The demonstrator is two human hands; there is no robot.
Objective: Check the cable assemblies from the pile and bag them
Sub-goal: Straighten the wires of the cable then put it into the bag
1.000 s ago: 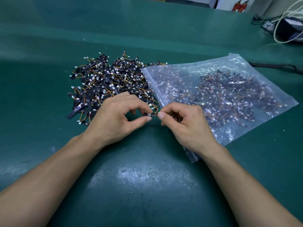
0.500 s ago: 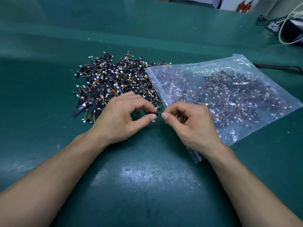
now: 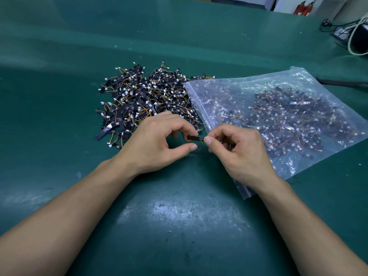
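Cable assy [image 3: 195, 138] pinched betw. L hand [image 3: 157, 144], R hand [image 3: 241, 152].

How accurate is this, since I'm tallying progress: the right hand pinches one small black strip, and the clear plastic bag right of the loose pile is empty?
The head view shows the clear plastic bag holding many cable assemblies, not empty. The rest stands: the right hand pinches the small black strip, and the bag lies right of the loose pile.
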